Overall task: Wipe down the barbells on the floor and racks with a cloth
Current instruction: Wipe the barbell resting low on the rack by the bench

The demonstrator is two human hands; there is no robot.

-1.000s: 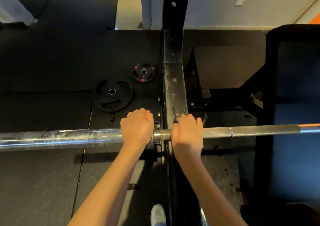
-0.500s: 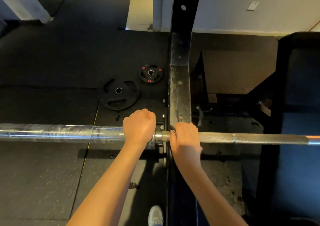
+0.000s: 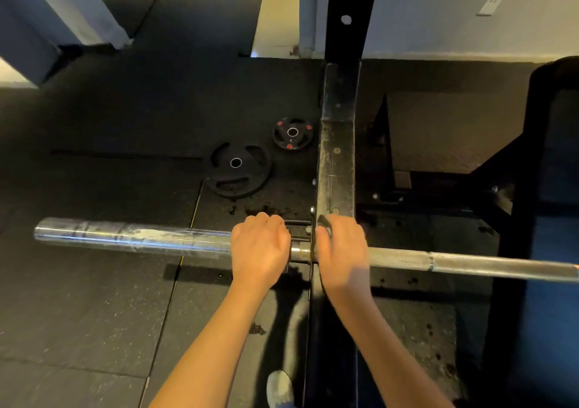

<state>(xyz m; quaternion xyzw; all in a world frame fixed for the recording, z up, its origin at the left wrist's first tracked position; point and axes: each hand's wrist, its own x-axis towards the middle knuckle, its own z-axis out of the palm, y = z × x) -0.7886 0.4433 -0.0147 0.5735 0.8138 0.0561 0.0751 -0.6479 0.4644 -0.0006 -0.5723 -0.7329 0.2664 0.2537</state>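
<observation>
Barbell (image 3: 131, 238) sits wrapped by curled fingers of left hand (image 3: 260, 248) and right hand (image 3: 341, 251), flanking the rack post (image 3: 336, 163).

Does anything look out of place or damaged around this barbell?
A large weight plate and a small weight plate lie loose on the floor left of the rack beam, whose black paint is scuffed.

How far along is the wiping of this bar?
Done: nothing I can confirm; the sleeve looks streaky. In hand: left hand and right hand grip the barbell beside the rack post; no cloth clearly shows. Left: the knurled shaft to the right.
</observation>
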